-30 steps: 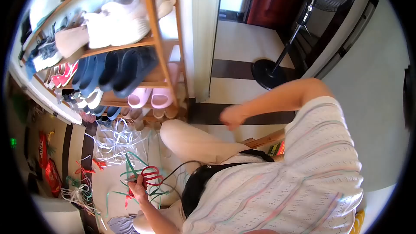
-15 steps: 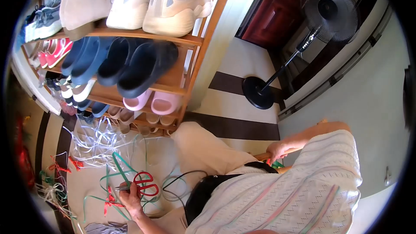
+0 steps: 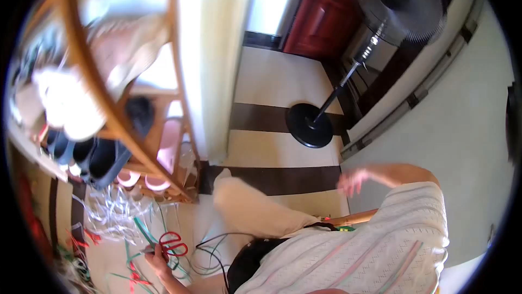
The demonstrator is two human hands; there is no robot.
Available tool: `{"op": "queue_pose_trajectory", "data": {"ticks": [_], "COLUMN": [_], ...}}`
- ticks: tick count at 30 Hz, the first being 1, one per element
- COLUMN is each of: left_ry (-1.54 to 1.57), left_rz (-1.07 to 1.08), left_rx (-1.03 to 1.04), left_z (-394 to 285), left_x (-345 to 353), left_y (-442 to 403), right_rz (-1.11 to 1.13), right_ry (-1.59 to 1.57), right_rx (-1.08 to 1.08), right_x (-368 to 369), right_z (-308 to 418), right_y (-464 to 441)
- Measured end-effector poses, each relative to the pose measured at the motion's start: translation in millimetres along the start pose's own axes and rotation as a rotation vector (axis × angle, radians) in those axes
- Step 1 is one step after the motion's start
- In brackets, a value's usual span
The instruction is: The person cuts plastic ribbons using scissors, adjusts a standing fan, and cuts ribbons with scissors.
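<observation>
My left hand (image 3: 157, 264), low on the left, is closed around red-handled scissors (image 3: 174, 244), the handle loops sticking out past the fingers. A green plastic strap (image 3: 143, 231) rises from the same hand, and its exact hold is hidden. Higher on the right, my right hand (image 3: 353, 181) is in the air with its fingers apart and nothing visible in it. Below it a wooden bar (image 3: 353, 218) shows beside my hip. More green strap loops (image 3: 209, 264) and a red tie (image 3: 136, 277) lie on the floor near my left hand.
A wooden shoe rack (image 3: 147, 155) with several shoes stands at left. White strap (image 3: 111, 212) lies tangled before it. A standing fan (image 3: 310, 125) is on the striped floor, near a pale door panel (image 3: 435, 147). A dark cable (image 3: 217, 237) runs by my leg.
My right hand has let go of the wooden bar by my hip and lifted away, fingers spreading. My left hand still holds the scissors and strap. The view has swung right.
</observation>
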State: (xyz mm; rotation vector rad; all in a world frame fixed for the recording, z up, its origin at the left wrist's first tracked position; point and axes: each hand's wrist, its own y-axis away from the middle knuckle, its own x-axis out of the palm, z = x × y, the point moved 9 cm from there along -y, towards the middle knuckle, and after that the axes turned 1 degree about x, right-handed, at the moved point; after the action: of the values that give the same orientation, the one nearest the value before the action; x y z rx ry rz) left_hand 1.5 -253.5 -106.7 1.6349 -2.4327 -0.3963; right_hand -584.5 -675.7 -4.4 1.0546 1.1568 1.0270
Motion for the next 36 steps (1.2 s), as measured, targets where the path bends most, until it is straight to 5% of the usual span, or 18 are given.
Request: {"op": "queue_pose_trajectory", "data": {"ticks": [2, 3, 5, 9, 11, 17, 18, 25, 29, 33, 36], "left_ry": [-0.051, -0.075, -0.147, -0.211, -0.242, -0.247, -0.254, -0.292, -0.278, -0.278, -0.276], "left_rz": [-0.036, -0.048, -0.029, -0.098, -0.105, -0.186, -0.203, -0.256, -0.297, -0.323, -0.325], "left_rx": [-0.031, -0.055, -0.098, -0.035, 0.007, 0.043, 0.048, 0.097, 0.067, 0.086, 0.122], "left_z": [9, 10, 14, 0, -10, -65, -68, -98, -108, -105, -92], "left_x": [2, 0, -10, -37, -43, -34, -36, -30, -25, -34, -44], "left_y": [-5, -5, -9, -19, -17, 25, 27, 50, 63, 63, 55], "right_rz": [-0.576, -0.814, -1.542, -2.059, -2.258, -2.319, -2.170, -2.183, -1.855, -1.838, -1.599], "right_ry": [-0.437, -0.713, -0.544, -0.497, -0.493, -0.545, -0.668, -0.845, -1.054, -1.191, -1.456], "right_rx": [-0.323, -0.667, -0.465, -0.505, -0.356, -0.207, -0.327, -0.356, -0.501, -0.554, -0.780], "right_x": [-178, -272, -303, -401, -441, -457, -470, -505, -494, -486, -499], "right_z": [-21, -54, -4, -20, -38, -47, -55, -85, -80, -88, -96], "right_y": [21, 37, 205, 308, 321, 337, 328, 322, 314, 312, 303]}}
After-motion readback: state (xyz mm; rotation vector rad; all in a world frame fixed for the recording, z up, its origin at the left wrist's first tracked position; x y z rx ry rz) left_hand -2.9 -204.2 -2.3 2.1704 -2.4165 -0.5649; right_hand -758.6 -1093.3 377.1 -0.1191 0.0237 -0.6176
